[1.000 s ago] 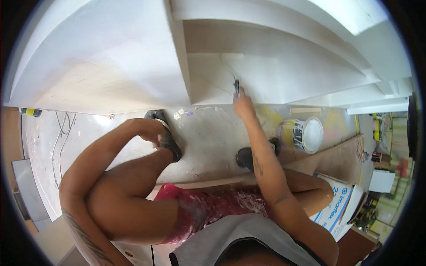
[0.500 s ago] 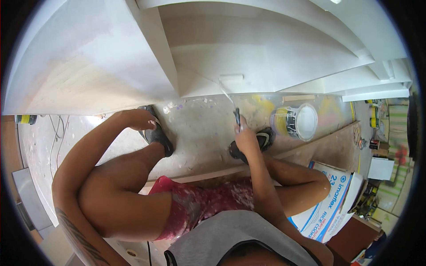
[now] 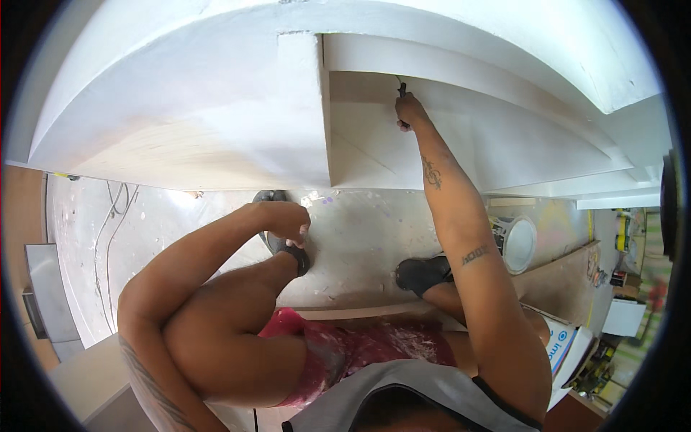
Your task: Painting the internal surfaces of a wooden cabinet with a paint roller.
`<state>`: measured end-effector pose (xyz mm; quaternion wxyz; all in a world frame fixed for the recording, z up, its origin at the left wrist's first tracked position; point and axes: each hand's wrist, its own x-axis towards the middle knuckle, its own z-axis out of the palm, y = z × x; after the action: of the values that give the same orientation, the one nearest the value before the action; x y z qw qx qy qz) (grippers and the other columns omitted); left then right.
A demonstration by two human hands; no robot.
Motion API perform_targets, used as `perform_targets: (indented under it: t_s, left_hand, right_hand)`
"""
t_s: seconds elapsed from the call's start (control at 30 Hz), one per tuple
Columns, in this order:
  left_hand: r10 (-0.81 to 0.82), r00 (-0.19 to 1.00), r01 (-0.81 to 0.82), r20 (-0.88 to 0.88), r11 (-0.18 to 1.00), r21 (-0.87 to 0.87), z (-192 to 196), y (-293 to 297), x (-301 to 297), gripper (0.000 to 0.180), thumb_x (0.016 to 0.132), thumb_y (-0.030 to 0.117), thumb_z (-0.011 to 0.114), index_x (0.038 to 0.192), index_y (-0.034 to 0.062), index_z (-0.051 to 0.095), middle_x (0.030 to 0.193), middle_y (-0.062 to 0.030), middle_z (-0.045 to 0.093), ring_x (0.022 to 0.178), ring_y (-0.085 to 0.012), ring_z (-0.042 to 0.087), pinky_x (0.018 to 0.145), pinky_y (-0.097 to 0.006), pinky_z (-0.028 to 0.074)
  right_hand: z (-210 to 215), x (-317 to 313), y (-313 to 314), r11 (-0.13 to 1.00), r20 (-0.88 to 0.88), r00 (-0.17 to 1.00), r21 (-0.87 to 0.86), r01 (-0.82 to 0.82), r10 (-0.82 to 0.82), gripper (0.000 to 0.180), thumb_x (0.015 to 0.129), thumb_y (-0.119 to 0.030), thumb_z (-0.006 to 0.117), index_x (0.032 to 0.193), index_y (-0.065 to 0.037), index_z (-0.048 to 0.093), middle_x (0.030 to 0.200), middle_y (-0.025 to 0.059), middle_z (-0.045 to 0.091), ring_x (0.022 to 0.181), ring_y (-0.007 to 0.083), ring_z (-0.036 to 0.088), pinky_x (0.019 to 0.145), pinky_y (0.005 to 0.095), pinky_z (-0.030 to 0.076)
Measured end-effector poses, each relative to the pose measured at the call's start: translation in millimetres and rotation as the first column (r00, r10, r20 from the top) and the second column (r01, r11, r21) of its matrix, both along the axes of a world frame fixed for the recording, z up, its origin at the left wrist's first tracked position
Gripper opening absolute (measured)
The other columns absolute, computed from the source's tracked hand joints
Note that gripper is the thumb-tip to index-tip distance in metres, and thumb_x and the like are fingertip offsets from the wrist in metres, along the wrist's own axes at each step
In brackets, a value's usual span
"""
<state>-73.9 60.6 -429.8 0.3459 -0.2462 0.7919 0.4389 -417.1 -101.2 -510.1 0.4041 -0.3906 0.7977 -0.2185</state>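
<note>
1. Your right hand (image 3: 410,111) is raised to the white panel (image 3: 504,137) overhead, fingers wrapped tight round a thin dark tool (image 3: 402,89). Only its top end pokes out above the fist; the rest is hidden in the grip, so what kind of tool it is can't be told.
2. The tool tip sits right at the seam where the panel meets the white board above it. Whether it actually touches is too small to make out.
3. Your left hand (image 3: 288,219) hangs down near your left knee, fingers curled in loosely. Can't tell if it pinches anything; the palm faces away.
4. It's just over your left shoe (image 3: 284,252), which is mostly covered by the hand and leg.
5. Your right shoe (image 3: 421,273) stands on the paint-speckled floor (image 3: 353,237), partly cut off by your right forearm.
6. A white bucket (image 3: 518,243) sits on the floor just right of that forearm; its left side is hidden behind the arm.
7. A white bag (image 3: 565,345) with blue print peeks out by your right thigh, mostly blocked.
8. Stuff at the far right edge is blurred and warped, not readable.
</note>
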Motion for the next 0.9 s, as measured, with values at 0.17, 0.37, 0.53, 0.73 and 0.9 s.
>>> perform_targets:
  t_s: [0.17,0.37,0.53,0.73,0.9]
  left_hand:
    - [0.046,0.998,-0.049,-0.03,0.995,-0.087,-6,7,3,0.036,0.089,0.037,0.059,0.103,0.0055,0.07,0.1,-0.013,0.071,0.099,-0.0317,0.065,0.088,-0.043,0.049]
    - [-0.058,0.982,0.083,0.178,0.987,-0.137,-17,-3,28,0.045,0.092,0.041,0.056,0.122,0.0085,0.064,0.121,-0.017,0.065,0.116,-0.0338,0.059,0.098,-0.044,0.046]
    - [-0.106,0.939,0.193,0.326,0.95,-0.246,-5,-14,21,0.047,0.091,0.042,0.057,0.124,0.0091,0.063,0.12,-0.0173,0.065,0.114,-0.0337,0.06,0.095,-0.044,0.048]
    - [-0.049,0.971,0.121,0.236,0.946,-0.302,15,-13,6,0.041,0.088,0.033,0.061,0.12,0.0082,0.064,0.115,-0.0174,0.066,0.109,-0.0342,0.062,0.093,-0.044,0.049]
    - [-0.024,0.989,0.062,0.145,0.963,-0.262,16,-11,9,0.033,0.082,0.025,0.069,0.11,0.0074,0.066,0.106,-0.0152,0.069,0.101,-0.0348,0.064,0.087,-0.044,0.05]
  right_hand:
    - [-19,3,95,0.993,-0.128,0.985,0.052,-0.108,0.114,0.03,0.099,-0.025,0.041,0.115,0.001,0.042,0.082,0.0286,0.066,0.06,0.0384,0.067,0.051,0.0481,0.054]
    - [-4,38,337,0.971,-0.278,0.934,0.146,-0.19,0.224,0.035,0.1,-0.029,0.043,0.114,0.003,0.041,0.086,0.0336,0.064,0.081,0.0522,0.062,0.073,0.059,0.049]
    - [38,58,427,0.975,-0.248,0.951,0.166,-0.148,0.186,0.03,0.099,-0.026,0.046,0.108,0.002,0.042,0.083,0.033,0.064,0.082,0.0521,0.062,0.072,0.0595,0.048]
    - [49,37,412,0.995,-0.272,0.957,0.048,-0.092,0.102,0.027,0.099,-0.024,0.048,0.105,0.002,0.046,0.083,0.0338,0.063,0.083,0.0515,0.062,0.073,0.0593,0.048]
    - [17,8,306,0.991,-0.335,0.933,0.054,-0.12,0.131,0.034,0.101,-0.029,0.043,0.109,0.003,0.047,0.088,0.0344,0.064,0.087,0.0517,0.062,0.076,0.0574,0.049]
